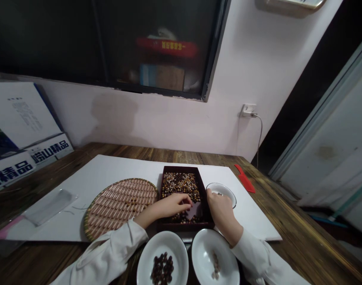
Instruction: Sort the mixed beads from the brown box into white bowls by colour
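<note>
A dark red box (209, 213) full of mixed brown, tan and pale beads (181, 184) stands in the middle of the white board. Over its near half is my left hand (179, 204), fingers bent and drawn together above the beads; whatever is between them is too small to make out. My right hand (221, 208) is closed at the box's right side, by the near left rim of a small white bowl (231, 194) with a few beads inside. Its fingertips are mostly hidden, and so is anything in them.
Left of the box lies a round woven tray (115, 202) with several yellowish beads. Closest to me, one white bowl (143, 257) holds dark beads, another (200, 249) pale ones. A red comb (245, 182) lies right; a clear plastic packet (50, 208) lies left.
</note>
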Demonstrator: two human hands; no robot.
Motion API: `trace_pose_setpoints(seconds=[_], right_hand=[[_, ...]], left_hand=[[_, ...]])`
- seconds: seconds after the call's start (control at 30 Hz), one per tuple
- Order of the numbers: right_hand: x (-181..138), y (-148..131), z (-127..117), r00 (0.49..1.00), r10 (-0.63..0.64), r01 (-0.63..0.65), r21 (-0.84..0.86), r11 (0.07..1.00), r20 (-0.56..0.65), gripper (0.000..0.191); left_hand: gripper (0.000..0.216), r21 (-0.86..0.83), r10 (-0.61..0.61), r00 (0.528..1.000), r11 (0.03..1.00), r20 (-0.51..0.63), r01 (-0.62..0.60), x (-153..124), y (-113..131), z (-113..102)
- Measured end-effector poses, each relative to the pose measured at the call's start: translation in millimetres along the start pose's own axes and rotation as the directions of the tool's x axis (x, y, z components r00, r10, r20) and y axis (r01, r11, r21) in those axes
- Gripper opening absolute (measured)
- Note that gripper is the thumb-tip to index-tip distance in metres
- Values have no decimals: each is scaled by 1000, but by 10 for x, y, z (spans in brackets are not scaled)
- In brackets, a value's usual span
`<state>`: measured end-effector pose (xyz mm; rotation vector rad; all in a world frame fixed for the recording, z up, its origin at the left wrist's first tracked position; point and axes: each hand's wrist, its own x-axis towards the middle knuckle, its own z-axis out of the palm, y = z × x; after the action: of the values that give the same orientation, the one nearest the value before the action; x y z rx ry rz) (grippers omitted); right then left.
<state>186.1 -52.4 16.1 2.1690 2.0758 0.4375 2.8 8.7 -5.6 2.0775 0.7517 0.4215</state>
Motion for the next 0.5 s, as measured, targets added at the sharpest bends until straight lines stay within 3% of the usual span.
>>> trace_pose_setpoints(seconds=[0.5], right_hand=[[-9,-3,-65,1000,1,-1,0,1000,7,19]], left_hand=[[16,49,5,999,999,-42,-3,20,-53,12]])
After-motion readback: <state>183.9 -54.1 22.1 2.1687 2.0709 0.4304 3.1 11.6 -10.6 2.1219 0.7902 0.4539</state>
